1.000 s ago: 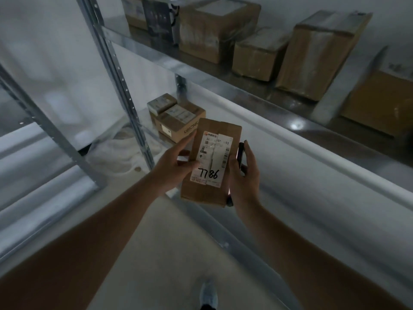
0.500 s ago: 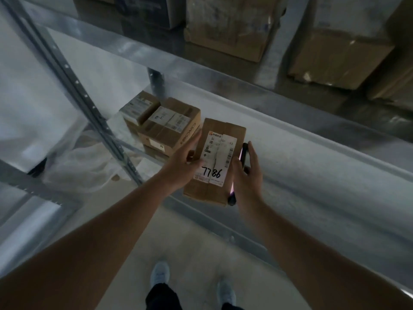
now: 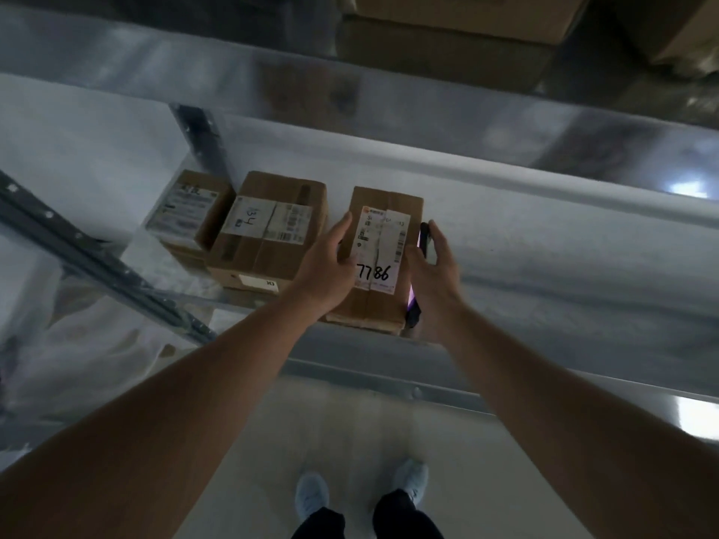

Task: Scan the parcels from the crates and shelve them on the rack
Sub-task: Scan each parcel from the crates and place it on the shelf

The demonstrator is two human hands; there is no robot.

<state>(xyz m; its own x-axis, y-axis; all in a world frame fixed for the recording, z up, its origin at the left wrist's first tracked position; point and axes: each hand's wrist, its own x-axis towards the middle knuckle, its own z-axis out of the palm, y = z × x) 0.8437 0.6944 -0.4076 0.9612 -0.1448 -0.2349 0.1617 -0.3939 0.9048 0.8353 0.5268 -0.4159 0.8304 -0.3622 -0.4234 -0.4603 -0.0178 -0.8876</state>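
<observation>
1. A brown cardboard parcel marked 7786 (image 3: 383, 262) sat at the front edge of the grey metal rack shelf (image 3: 544, 266), between the left hand (image 3: 325, 272) and right hand (image 3: 434, 266).
2. A larger taped cardboard box (image 3: 268, 231) lay just left of it, and a small labelled cardboard box (image 3: 186, 208) lay further left.

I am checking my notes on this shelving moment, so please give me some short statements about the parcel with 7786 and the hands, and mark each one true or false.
1. The parcel marked 7786 is between both hands. True: the left hand is at its left side, the right hand at its right.
2. The right hand holds nothing else. False: a dark phone sits between its fingers and the parcel.
3. A parcel marked 134 lies to the left of the 7786 parcel. True.
4. The 7786 label faces down. False: it faces up, towards the camera.
5. The shelf to the right of the 7786 parcel is stacked with boxes. False: no boxes show there.
</observation>
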